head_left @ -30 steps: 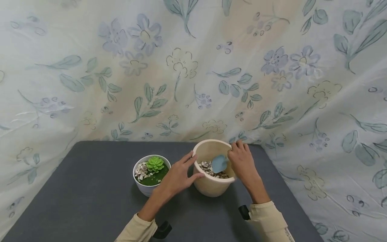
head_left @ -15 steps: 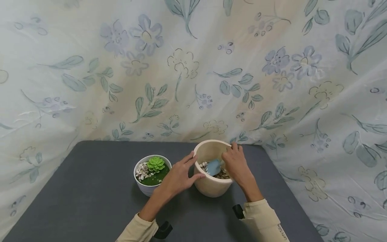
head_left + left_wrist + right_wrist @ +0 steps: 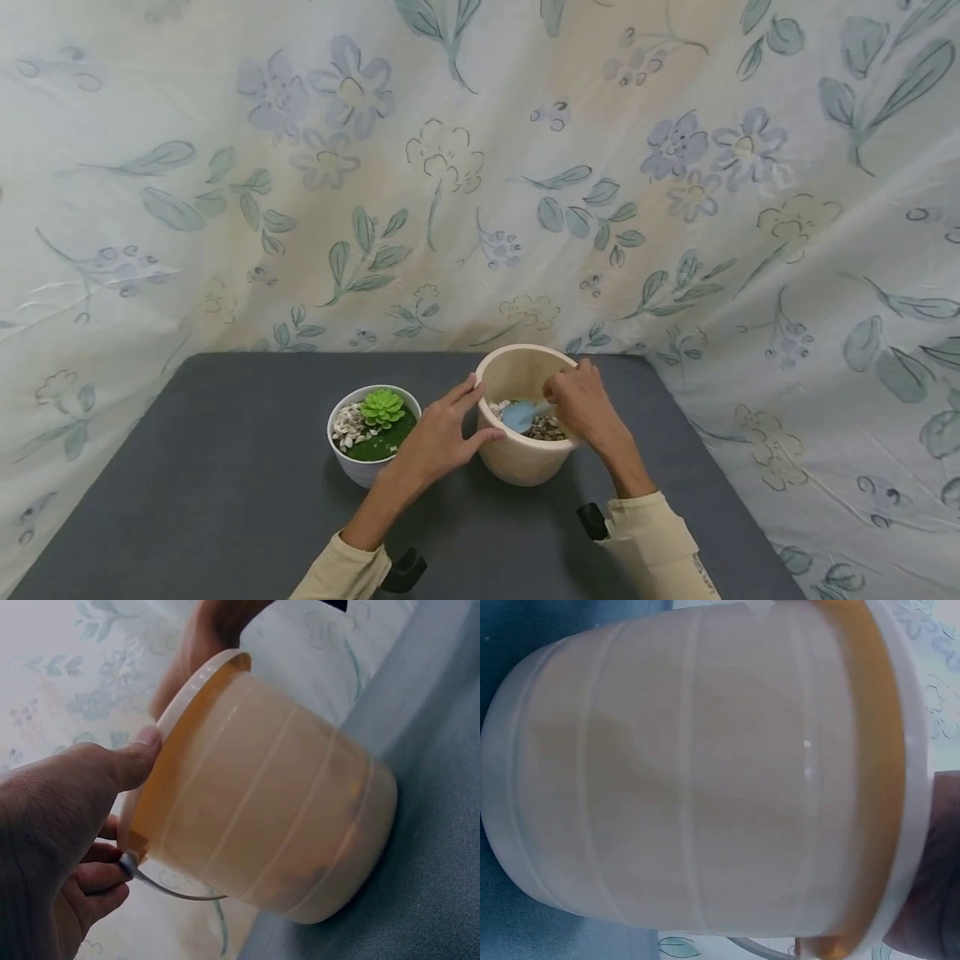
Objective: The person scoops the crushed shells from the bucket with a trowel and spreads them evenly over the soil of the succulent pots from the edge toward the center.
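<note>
Item: cream plastic pot, upright on the dark grey worktop, near the far edge and right of centre; ribbed wall, broad rim, thin wire bail seen at its underside in the left wrist view. Contents: mixed pebbles covering the bottom. Item: small blue scoop, blade down on the pebbles inside the cream pot, its handle pinched in the right hand, whose fingers are curled over the pot's far-right rim. Left hand: grip spread against the cream pot's left side, thumb pressing on the rim and wall, fingers straight along the outside, touching and steadying rather than closing round it. Item: white round bowl, just beside the cream pot to its left, partly behind the left hand; holds a green bed, a pale green succulent rosette at centre, and a patch of light pebbles along its left side. Both forearms wear cream sleeves. Backdrop: floral printed sheet hung behind and draped past the worktop's right edge.
</note>
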